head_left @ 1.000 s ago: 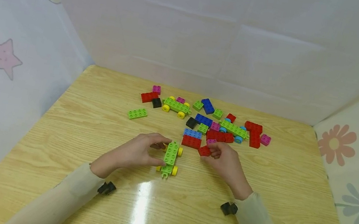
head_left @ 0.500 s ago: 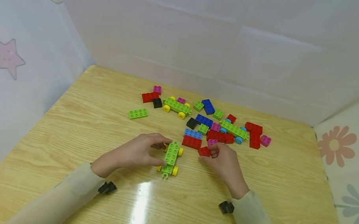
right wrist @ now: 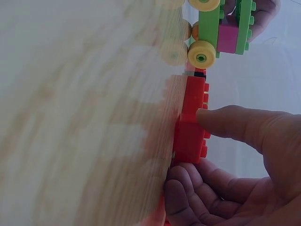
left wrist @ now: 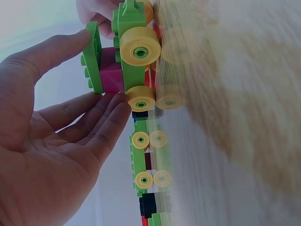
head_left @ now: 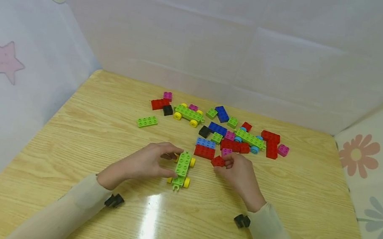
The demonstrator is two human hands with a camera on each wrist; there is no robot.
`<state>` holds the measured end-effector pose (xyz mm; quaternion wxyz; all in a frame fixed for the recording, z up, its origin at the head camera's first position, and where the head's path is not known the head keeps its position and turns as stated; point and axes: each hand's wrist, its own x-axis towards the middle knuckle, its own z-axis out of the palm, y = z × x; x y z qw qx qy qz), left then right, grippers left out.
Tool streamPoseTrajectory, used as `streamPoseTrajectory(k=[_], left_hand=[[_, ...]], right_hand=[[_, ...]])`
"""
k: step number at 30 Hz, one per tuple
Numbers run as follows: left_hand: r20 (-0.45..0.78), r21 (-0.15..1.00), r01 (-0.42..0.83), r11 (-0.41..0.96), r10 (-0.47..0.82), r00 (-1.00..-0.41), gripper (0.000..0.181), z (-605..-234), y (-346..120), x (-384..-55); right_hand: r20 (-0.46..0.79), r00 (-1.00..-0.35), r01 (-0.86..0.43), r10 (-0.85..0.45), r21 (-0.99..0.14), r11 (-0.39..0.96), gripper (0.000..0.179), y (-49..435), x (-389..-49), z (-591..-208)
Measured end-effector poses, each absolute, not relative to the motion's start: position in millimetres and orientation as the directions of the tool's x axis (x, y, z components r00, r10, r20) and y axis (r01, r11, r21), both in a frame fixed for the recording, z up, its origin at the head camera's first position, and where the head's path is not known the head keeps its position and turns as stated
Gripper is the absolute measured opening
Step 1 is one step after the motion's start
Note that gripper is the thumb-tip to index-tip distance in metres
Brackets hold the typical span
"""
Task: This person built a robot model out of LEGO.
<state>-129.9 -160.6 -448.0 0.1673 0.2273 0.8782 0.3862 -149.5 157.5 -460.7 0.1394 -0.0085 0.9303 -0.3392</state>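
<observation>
A toy car base with yellow wheels (head_left: pixel 186 182) stands on the table in front of me. A magenta brick (left wrist: pixel 112 73) sits on it, topped by a green plate (head_left: pixel 183 163) with studs. My left hand (head_left: pixel 145 162) holds the plate between thumb and fingers, one at each end, as the left wrist view shows. To the right of the car, my right hand (head_left: pixel 241 177) pinches a small red brick (head_left: pixel 218 161) between thumb and fingers, low over the tabletop. Beside it lie a longer red brick (head_left: pixel 204 152) and a magenta brick (head_left: pixel 226 152) partly behind the fingers.
Farther back are a second yellow-wheeled car base (head_left: pixel 188 113) and a blue-wheeled one (head_left: pixel 249 138). Several loose bricks lie around them, among them a dark blue brick (head_left: pixel 221 114), a black brick (head_left: pixel 204 131) and a green plate (head_left: pixel 147 121). Cloth walls (head_left: pixel 203 53) surround the table.
My right wrist has shifted slightly to the left, with the red brick staying nearly in place. The left hand and the car hold still.
</observation>
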Motion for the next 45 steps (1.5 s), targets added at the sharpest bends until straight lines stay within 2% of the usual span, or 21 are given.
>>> streamPoseTrajectory(k=[25,45], left_hand=[[-0.101,0.751,0.293,0.592,0.541,-0.835,0.073,-446,-160,-130],[-0.1,0.757,0.284,0.588,0.535,-0.839,0.074,-448,-160,-130]], right_hand=[[-0.182,-0.973,0.025,-0.143,-0.697,0.717,0.041,151,-148,-444],[-0.155,-0.959,-0.017,-0.238,-0.807,0.59,0.039,128,-145,-431]])
